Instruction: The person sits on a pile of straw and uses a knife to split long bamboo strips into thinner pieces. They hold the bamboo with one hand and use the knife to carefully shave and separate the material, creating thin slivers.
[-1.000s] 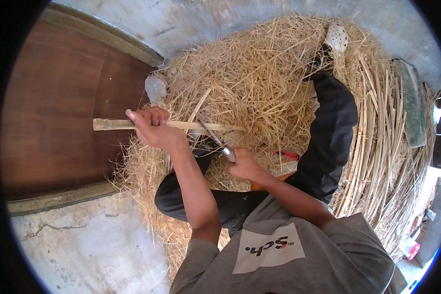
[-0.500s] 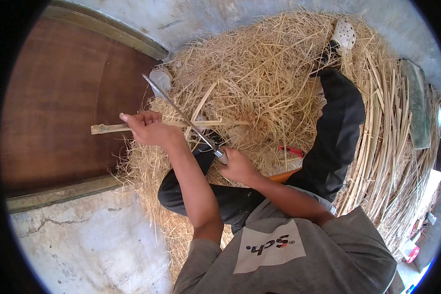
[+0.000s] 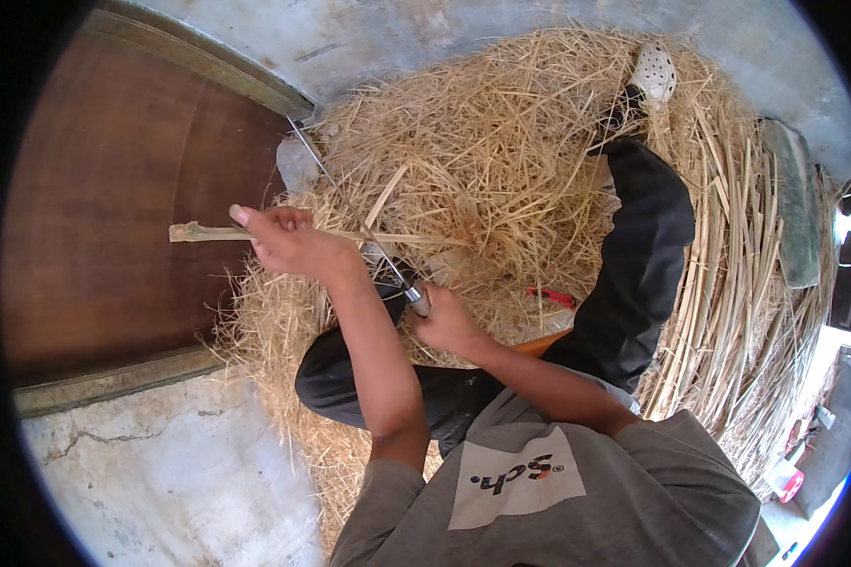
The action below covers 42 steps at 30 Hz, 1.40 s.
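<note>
Left hand (image 3: 288, 241): closed around a pale bamboo stick (image 3: 199, 231), gripping it near its left end; the stick lies level, its knobby tip jutting left over the brown wooden door panel (image 3: 113, 208).
Right hand (image 3: 444, 321): fist wrapped tight on the handle of a long thin knife (image 3: 350, 203); the blade slants up and to the far left, crossing over the stick just right of the left hand.
Bamboo stick: runs from the left hand rightward into the straw, where its far end is lost among the shavings.
Shavings pile (image 3: 501, 161): yellow straw-like strips heaped across the middle and far side, under both hands and around the legs.
Legs: dark trousers (image 3: 643, 255), one leg stretched toward the far right, ending in a white perforated shoe (image 3: 654, 71).
Split canes (image 3: 738, 312): long pale strips lying in a bundle along the right.
Red-handled tool (image 3: 550, 296): small, lying on the straw right of the right hand.
Floor (image 3: 161, 472): cracked grey concrete, near left.
</note>
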Each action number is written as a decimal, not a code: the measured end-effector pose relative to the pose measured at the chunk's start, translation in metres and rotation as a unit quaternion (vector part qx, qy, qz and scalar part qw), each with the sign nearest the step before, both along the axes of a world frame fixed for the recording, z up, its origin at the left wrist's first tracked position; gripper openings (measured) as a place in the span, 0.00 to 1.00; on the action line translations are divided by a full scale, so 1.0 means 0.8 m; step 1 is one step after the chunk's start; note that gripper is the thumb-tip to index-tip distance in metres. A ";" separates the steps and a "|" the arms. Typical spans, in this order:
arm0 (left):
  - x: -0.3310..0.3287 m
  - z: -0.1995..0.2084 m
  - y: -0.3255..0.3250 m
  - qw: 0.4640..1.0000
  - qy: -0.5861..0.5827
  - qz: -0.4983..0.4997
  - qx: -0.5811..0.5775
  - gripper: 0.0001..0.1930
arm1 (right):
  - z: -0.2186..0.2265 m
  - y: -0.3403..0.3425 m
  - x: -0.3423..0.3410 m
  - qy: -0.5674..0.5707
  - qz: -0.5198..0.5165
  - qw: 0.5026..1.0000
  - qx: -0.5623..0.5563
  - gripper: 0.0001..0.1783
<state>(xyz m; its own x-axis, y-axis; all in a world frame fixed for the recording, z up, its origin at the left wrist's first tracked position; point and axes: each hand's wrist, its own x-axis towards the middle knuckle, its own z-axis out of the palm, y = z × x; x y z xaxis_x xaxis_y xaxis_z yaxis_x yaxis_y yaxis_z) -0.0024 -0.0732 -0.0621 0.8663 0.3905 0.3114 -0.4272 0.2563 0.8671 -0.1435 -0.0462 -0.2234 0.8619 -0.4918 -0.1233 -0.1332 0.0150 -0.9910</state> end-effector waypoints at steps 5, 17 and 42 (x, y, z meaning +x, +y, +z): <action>0.013 -0.009 -0.006 0.999 -0.011 -0.013 -0.038 0.31 | -0.110 -0.001 -0.013 0.087 -0.056 0.994 0.021 0.11; 0.010 -0.011 -0.017 0.998 -0.023 0.050 0.024 0.30 | -0.013 -0.006 0.007 0.034 -0.019 0.999 0.020 0.11; 0.018 -0.014 -0.006 0.998 -0.013 -0.064 0.004 0.31 | -0.073 -0.027 -0.022 0.040 -0.009 0.998 -0.043 0.12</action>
<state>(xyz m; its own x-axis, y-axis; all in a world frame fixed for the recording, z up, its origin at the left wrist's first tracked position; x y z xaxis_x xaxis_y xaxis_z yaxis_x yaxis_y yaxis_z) 0.0122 -0.0780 -0.0737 0.9008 0.2749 0.3362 -0.4131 0.3034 0.8587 -0.1608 -0.0676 -0.2819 0.8418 -0.5189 -0.1486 -0.2130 -0.0662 -0.9748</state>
